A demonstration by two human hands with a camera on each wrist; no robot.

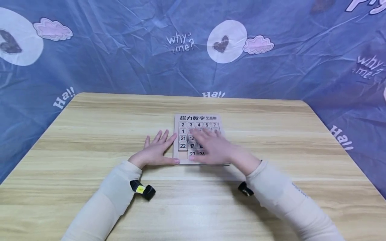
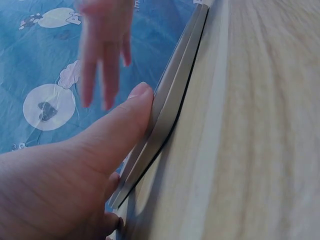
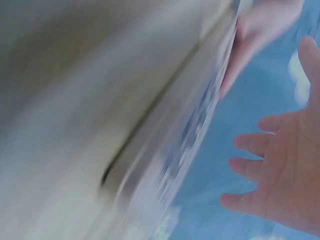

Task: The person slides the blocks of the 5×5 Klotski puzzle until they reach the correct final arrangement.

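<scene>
A number sliding puzzle (image 1: pixel 181 161) lies on the table, a pale board with square numbered tiles under a line of Chinese print. My left hand (image 1: pixel 154 152) is spread at its lower left corner. The left thumb (image 2: pixel 137 100) rests on the near edge in the left wrist view, and the index fingertip is at the left side. Over the right part of the tiles hovers my right hand (image 1: pixel 215 147), blurred, its fingers stretched and apart. The right wrist view shows that palm (image 3: pixel 290 170) above the board with nothing in it. Several tiles are hidden beneath it. A bare slot (image 1: pixel 183 155) shows at the lower left.
The puzzle stands on a light wood-grain table (image 1: pixel 90 140). Behind the table hangs a blue printed cloth (image 1: pixel 135 60) with hearts, clouds and lettering. Small black wrist devices sit on the left sleeve (image 1: pixel 111 190) and the right sleeve (image 1: pixel 286 194).
</scene>
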